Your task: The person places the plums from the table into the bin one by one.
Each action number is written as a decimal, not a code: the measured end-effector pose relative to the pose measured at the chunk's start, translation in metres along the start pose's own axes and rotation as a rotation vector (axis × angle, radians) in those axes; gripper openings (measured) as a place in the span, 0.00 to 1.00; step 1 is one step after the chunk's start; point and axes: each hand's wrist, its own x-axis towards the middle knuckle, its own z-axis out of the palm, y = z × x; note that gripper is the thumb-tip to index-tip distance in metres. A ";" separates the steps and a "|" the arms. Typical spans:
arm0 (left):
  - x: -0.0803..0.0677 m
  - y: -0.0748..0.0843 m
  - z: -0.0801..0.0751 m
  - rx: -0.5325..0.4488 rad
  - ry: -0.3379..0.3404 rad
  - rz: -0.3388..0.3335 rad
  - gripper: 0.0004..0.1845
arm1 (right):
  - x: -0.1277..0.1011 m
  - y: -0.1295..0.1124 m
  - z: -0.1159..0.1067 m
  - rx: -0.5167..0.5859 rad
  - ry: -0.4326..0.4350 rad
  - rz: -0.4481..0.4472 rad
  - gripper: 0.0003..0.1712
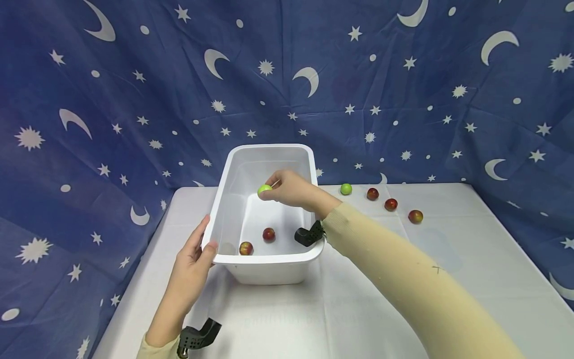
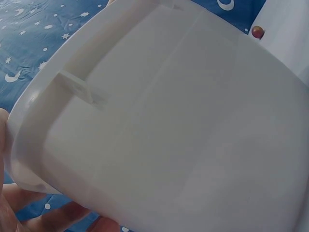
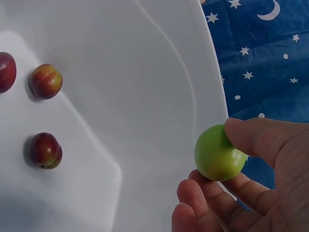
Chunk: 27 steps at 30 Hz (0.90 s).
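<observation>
The right hand [image 1: 291, 189] pinches a small round green fruit [image 1: 264, 189] above the white rectangular plastic tub [image 1: 269, 259], which stands on the white-covered counter [image 1: 358, 309]. The left hand [image 1: 193, 264] grips the tub's near-left rim. Red fruits [image 1: 268, 234] lie inside.

Head cam: high, facing forward and down, wide on the table [image 1: 358, 309] and starry backdrop [image 1: 134, 99]. Left wrist cam: very close, low, looking up along the white tub's [image 2: 169, 135] outer wall. Right wrist cam: close, above, looking down inside the tub [image 3: 120, 72]. All three share the tub [image 1: 269, 264]; backdrop shows at the edges of each.
</observation>
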 end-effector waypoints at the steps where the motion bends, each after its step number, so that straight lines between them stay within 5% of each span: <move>1: 0.000 0.001 0.000 -0.003 0.000 -0.001 0.29 | 0.000 0.000 0.000 0.000 0.000 0.000 0.20; 27: -0.001 -0.001 0.000 0.012 -0.001 0.006 0.29 | -0.015 0.002 -0.026 0.064 0.017 -0.041 0.26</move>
